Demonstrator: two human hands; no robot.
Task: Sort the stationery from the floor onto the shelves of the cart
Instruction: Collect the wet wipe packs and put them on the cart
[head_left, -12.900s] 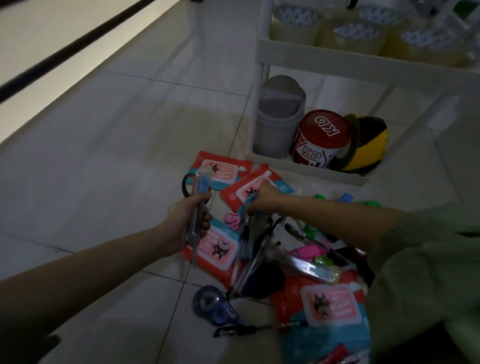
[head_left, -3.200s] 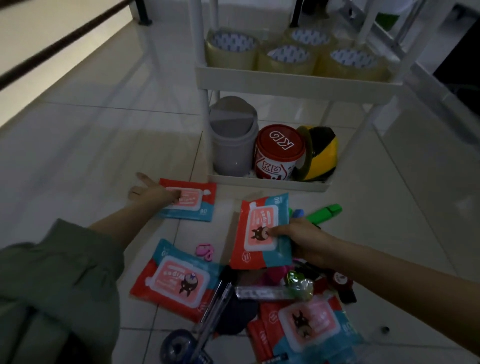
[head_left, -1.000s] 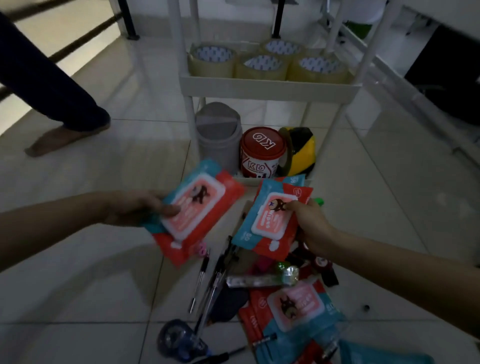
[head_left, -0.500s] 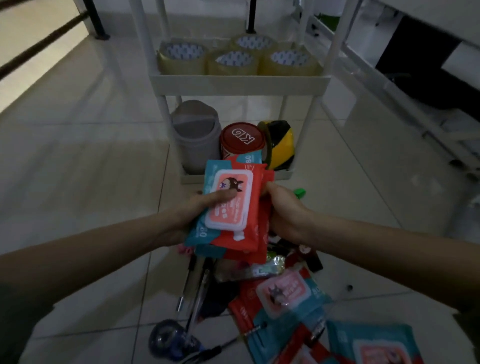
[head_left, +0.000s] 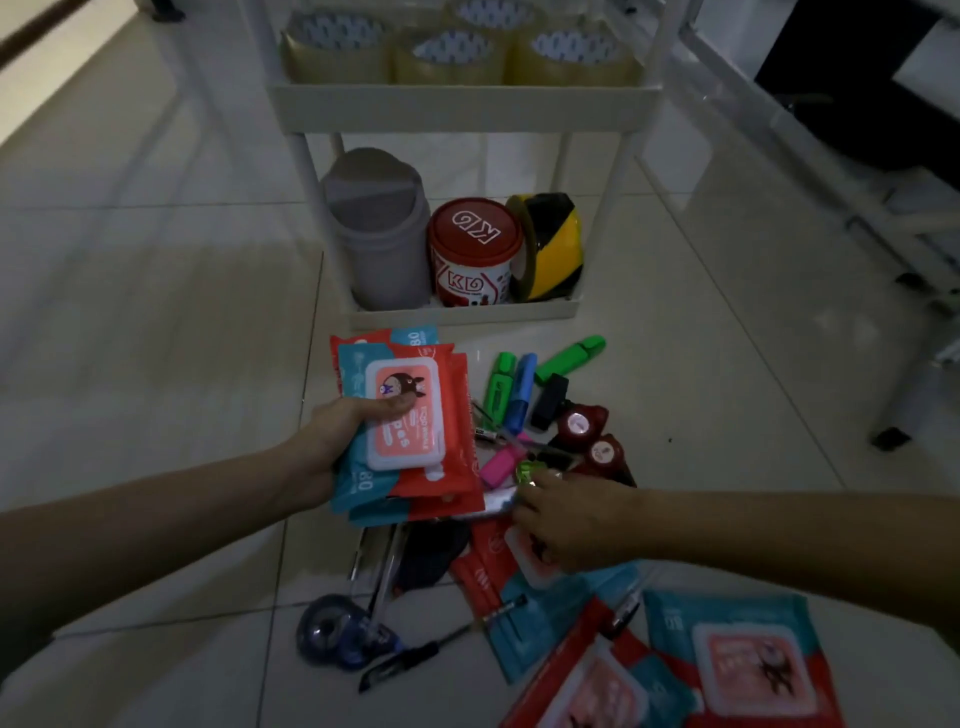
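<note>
My left hand (head_left: 332, 447) holds a stack of red-and-teal wipe packs (head_left: 415, 415) above the floor, thumb pressed on the top pack's pink lid. My right hand (head_left: 566, 514) hovers low over another wipe pack (head_left: 498, 566) lying in the pile, fingers spread and touching it. Green and blue highlighters (head_left: 514, 384), a pink marker (head_left: 501, 465), pens (head_left: 441, 644) and a blue tape dispenser (head_left: 332, 631) lie scattered on the tiles. The white cart (head_left: 462, 106) stands just beyond the pile.
The cart's middle shelf carries clear tape rolls (head_left: 452, 52). Its bottom shelf holds a grey bin (head_left: 379, 234), a red KD tub (head_left: 475, 254) and yellow-black tape (head_left: 550, 244). More wipe packs (head_left: 737, 660) lie at the lower right. Metal furniture legs (head_left: 893, 436) stand to the right.
My right hand let go of the stack and dropped down to the pack in the pile. All gathered packs now rest in my left hand alone.
</note>
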